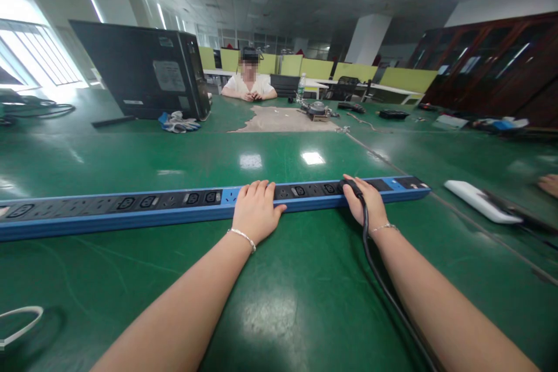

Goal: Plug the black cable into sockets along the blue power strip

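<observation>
Blue power strip (209, 212): the left hand (258, 209) lies open over its middle; the right hand (365, 200) grips a black plug (351, 187) against it.

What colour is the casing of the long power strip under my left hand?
Blue casing, clearest in the head view.
</observation>
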Motion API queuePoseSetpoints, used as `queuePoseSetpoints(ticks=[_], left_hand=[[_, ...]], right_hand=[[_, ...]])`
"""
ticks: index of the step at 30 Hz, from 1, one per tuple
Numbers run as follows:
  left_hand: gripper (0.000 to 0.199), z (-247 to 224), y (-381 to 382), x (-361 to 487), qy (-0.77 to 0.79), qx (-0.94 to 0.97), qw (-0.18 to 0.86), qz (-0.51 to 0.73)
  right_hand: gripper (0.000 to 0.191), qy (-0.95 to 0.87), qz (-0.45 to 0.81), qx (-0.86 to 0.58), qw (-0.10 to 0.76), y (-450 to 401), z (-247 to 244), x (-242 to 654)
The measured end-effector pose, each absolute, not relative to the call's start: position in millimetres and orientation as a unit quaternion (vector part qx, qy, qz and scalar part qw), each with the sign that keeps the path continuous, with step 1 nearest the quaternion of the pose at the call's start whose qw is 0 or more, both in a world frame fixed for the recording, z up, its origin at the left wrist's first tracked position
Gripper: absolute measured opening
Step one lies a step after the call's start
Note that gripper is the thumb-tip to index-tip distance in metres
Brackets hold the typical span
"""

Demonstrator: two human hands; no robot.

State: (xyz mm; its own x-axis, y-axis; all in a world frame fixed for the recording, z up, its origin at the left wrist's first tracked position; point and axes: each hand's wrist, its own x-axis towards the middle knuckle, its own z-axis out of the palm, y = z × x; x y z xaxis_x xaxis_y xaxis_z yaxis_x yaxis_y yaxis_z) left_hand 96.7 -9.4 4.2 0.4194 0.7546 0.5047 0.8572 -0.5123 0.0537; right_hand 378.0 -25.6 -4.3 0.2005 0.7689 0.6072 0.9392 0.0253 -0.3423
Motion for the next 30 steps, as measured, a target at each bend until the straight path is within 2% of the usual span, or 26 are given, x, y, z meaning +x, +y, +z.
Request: queuePoseSetpoints(ticks=[5,15,22,30], left_hand=[[0.053,4,-9,97,-0.483,-0.836,0.104,-0.239],[0.051,5,-9,96,-0.482,-0.838,0.097,-0.236],[0.052,4,-8,97,-0.482,-0.835,0.100,-0.244],[0.051,5,-9,97,-0.486,-0.834,0.099,-0.240]], right_hand=[[0.038,-0.608,-0.122,-0.713,0.327,-25,1,376],[0.037,-0.573,-0.131,-0.723,0.362,-27,-9,366],[0.037,-0.566,-0.122,-0.736,0.350,-27,-4,364],[0.035,-0.574,-0.113,-0.701,0.408,-24,-11,365]])
